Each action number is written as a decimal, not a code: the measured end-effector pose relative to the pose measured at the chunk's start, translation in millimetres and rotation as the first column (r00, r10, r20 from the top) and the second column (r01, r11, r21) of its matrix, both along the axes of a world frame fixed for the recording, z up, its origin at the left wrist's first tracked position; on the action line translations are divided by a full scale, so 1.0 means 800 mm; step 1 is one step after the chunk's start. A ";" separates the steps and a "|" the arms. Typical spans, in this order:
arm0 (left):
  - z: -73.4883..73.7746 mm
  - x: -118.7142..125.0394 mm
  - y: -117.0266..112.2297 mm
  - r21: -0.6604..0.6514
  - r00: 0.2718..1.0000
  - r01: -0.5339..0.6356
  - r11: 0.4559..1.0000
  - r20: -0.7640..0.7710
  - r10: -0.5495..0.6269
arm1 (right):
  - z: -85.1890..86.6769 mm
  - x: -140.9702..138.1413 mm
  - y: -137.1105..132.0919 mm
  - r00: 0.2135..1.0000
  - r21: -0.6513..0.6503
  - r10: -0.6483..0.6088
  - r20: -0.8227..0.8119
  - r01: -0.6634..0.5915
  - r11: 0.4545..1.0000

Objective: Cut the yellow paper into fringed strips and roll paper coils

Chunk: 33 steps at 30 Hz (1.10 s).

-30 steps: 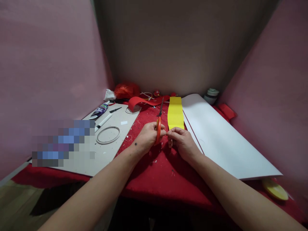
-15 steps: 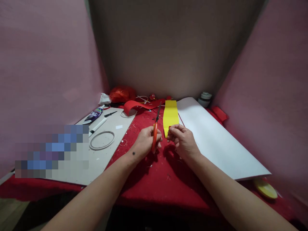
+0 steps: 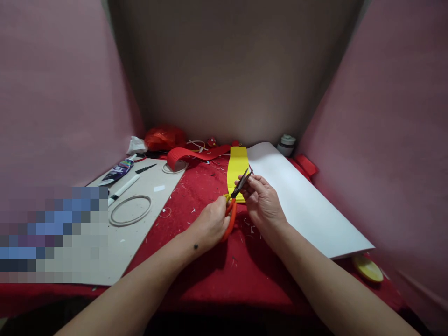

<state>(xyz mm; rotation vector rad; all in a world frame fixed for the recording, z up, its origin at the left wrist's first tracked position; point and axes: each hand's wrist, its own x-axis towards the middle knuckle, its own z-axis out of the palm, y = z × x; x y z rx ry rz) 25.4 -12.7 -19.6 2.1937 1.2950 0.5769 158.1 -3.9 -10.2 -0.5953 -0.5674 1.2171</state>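
Note:
In the middle of the view, my left hand (image 3: 212,221) is closed around the handles of a pair of scissors (image 3: 231,217) with orange and yellow grips. Their dark blades are slightly parted and point up and to the right, at the fingertips of my right hand (image 3: 264,198). The right fingers are pinched together; whatever lies between them is too small and hidden to make out. Behind the blades a yellow corrugated strip (image 3: 238,163) lies on the red cloth (image 3: 203,186).
A grey board (image 3: 140,238) on the left bears a wire ring (image 3: 131,211), a white pen (image 3: 124,189) and a purple tube (image 3: 119,170). A red corrugated strip (image 3: 196,156) curls at the back. On the right lie a white sheet (image 3: 308,214) and a yellow oval object (image 3: 367,269).
The scissors have swung from nearly upright to a rightward tilt, bringing their blades to my right fingertips. A small red bit at those fingertips is now hidden. The view has shifted slightly right.

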 end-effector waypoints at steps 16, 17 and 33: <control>-0.010 -0.003 0.003 0.048 0.998 -0.003 0.999 -0.061 0.006 | -0.002 -0.003 -0.003 1.000 -0.013 0.013 -0.023 -0.013 1.000; -0.011 -0.003 0.003 0.049 0.998 -0.002 0.999 -0.060 0.005 | -0.002 -0.003 -0.003 1.000 -0.010 0.014 -0.021 -0.014 1.000; -0.007 -0.004 0.001 0.040 0.996 0.007 0.999 -0.084 -0.003 | -0.003 -0.002 -0.003 0.999 0.002 0.011 0.052 -0.012 1.000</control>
